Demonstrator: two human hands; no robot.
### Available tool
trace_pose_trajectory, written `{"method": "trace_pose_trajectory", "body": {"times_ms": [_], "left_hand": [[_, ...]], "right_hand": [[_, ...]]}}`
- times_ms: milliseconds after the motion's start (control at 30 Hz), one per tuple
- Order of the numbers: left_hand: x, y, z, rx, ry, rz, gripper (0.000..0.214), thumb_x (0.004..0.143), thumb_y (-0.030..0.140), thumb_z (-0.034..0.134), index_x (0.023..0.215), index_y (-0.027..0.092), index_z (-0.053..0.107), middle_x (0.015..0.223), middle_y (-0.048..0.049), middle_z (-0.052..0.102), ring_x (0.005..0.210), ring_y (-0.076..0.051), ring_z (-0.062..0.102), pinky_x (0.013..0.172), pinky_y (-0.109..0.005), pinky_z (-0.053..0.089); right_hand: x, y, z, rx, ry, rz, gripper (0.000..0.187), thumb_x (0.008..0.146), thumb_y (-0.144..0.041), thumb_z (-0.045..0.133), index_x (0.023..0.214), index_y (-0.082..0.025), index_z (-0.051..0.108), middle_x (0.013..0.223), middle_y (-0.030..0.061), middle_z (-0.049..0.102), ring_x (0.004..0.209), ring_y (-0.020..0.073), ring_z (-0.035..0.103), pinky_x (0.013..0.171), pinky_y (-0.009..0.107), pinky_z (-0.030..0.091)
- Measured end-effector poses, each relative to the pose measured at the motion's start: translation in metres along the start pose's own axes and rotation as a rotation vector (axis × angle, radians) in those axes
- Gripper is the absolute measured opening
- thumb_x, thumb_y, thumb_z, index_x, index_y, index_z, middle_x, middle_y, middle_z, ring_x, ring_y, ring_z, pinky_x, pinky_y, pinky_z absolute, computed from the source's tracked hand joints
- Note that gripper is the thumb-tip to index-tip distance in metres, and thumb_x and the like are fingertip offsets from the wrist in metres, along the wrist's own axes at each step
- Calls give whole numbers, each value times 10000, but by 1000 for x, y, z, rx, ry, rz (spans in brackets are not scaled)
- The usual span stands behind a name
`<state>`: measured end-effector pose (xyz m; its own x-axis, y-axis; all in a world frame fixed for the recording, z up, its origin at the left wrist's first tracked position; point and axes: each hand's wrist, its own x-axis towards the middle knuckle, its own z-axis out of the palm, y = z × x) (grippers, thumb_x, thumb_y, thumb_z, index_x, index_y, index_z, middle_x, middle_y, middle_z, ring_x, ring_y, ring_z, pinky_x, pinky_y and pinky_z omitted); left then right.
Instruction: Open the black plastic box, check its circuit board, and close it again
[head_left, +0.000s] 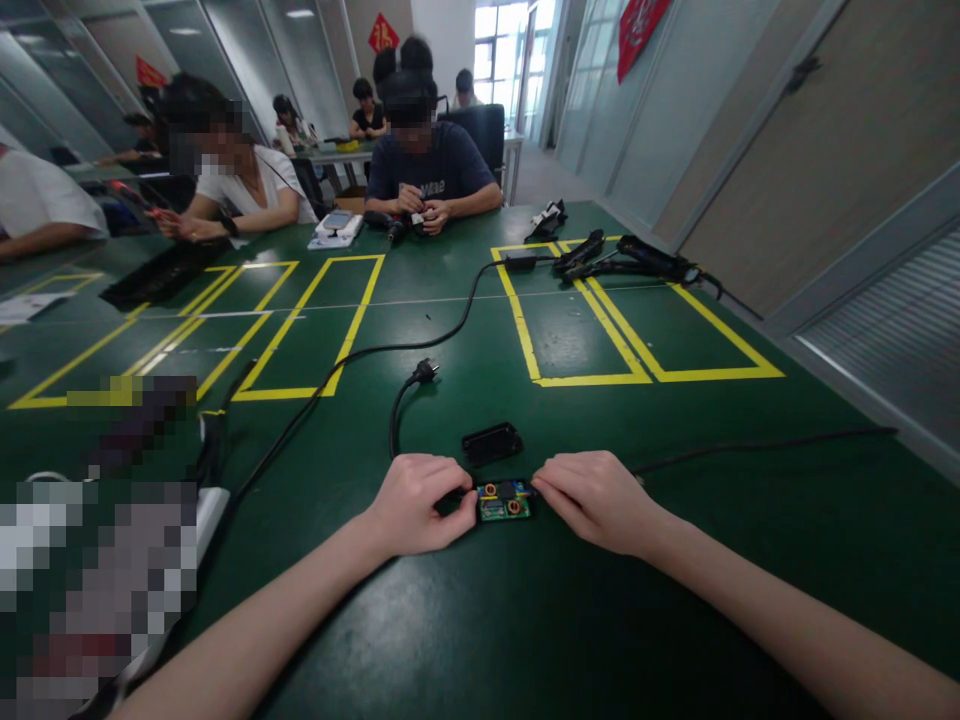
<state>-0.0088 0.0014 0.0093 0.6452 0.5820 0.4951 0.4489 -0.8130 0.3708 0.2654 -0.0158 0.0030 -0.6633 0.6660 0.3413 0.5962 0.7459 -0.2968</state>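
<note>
A small green circuit board [495, 510] with copper coils lies between my two hands, low over the green table. My left hand [424, 508] is closed in a pinch at its left end, thumb below and fingers above. At the board's upper right corner, my right hand [600, 500] pinches with its fingertips; whether a wire is also between them is hidden. Just beyond the board rests a shallow black plastic case half [491, 443], open side up. A black power plug [425, 371] stands on its curved cord, which runs down behind my left hand.
A black cable [765, 442] stretches right from behind my right hand. Another long cord [397, 347] crosses the table to a black adapter [521, 261]. Yellow tape rectangles [592, 380] mark the table [675, 600]. Blurred-out items lie at left. Across the table, a person [431, 165] handles small parts.
</note>
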Motion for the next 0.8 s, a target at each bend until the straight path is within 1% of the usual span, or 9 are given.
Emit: {"method": "trace_pose_trajectory", "body": {"times_ms": [167, 233, 467, 633, 733, 800], "left_hand": [[-1, -1, 2, -9, -57, -38, 186, 932, 228, 531, 761, 196, 600, 608, 24, 626, 509, -108, 558, 528, -237, 380], [-1, -2, 3, -10, -68, -43, 187, 934, 226, 534, 760, 195, 593, 616, 25, 622, 515, -110, 555, 535, -240, 381], [1, -2, 1, 44, -106, -85, 242, 1026, 268, 526, 815, 190, 616, 735, -22, 656, 677, -157, 605, 612, -258, 445], [1, -6, 2, 17, -109, -54, 301, 1050, 297, 545, 779, 185, 611, 725, -25, 650, 690, -164, 575, 627, -272, 435], [1, -8, 2, -10, -111, -48, 315, 1046, 309, 568, 762, 184, 624, 716, -26, 650, 690, -164, 571, 637, -279, 441], [2, -8, 1, -33, -110, -50, 322, 1043, 287, 560, 745, 185, 626, 712, -28, 655, 695, -163, 573, 647, -281, 449]], "right_hand": [[1, 1, 3, -38, -88, 52, 359, 1081, -245, 413, 831, -171, 660, 732, 47, 694, 640, 149, 622, 615, 271, 381], [2, 2, 2, -42, -97, 54, 355, 1080, -245, 418, 835, -169, 662, 742, 47, 699, 641, 147, 622, 615, 270, 385], [2, 8, -3, -56, -55, 33, 308, 1063, -208, 459, 887, -172, 709, 759, 49, 722, 648, 152, 635, 622, 278, 409], [4, 10, -3, -29, -14, 10, 291, 1053, -204, 501, 856, -173, 713, 751, 49, 724, 672, 165, 617, 642, 295, 404], [4, 12, -3, -33, -7, 20, 314, 1057, -231, 505, 828, -182, 714, 731, 50, 704, 687, 174, 600, 656, 321, 391], [4, 13, -3, -28, 4, 34, 332, 1060, -253, 501, 820, -182, 719, 792, 65, 712, 725, 177, 611, 674, 327, 400]]}}
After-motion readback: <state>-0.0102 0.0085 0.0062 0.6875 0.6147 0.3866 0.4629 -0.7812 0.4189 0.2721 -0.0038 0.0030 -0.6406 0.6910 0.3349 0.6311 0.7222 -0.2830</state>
